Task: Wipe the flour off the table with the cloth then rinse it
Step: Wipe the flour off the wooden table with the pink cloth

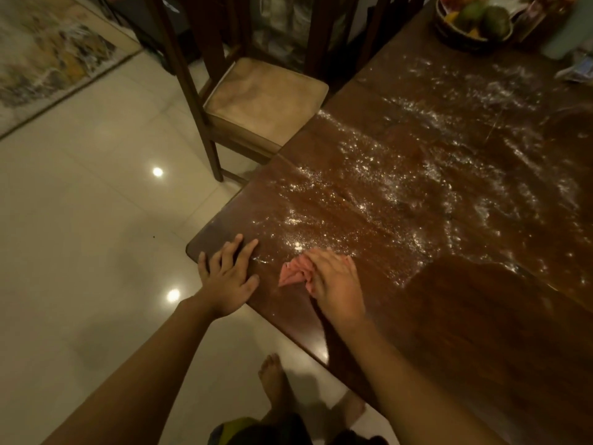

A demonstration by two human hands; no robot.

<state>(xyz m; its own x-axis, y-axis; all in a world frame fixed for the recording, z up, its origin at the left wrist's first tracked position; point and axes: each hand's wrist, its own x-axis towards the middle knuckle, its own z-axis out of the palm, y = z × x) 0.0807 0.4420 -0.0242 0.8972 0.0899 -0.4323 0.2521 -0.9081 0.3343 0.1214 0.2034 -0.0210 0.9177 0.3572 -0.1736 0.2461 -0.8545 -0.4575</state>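
White flour (417,175) is scattered over much of the dark wooden table (465,316). A crumpled pink cloth (293,273) lies on the table near its left corner. My right hand (337,284) presses down on the cloth with flat fingers, covering its right part. My left hand (229,277) rests flat on the table's corner with fingers spread, a little left of the cloth. The stretch of table to the right of my right hand looks free of flour.
A wooden chair (263,101) with a beige cushion stands at the table's far left side. A fruit bowl (475,20) sits at the far end. Glossy tile floor (96,220) lies to the left, with a patterned rug (48,56) beyond. My bare feet (272,377) show below.
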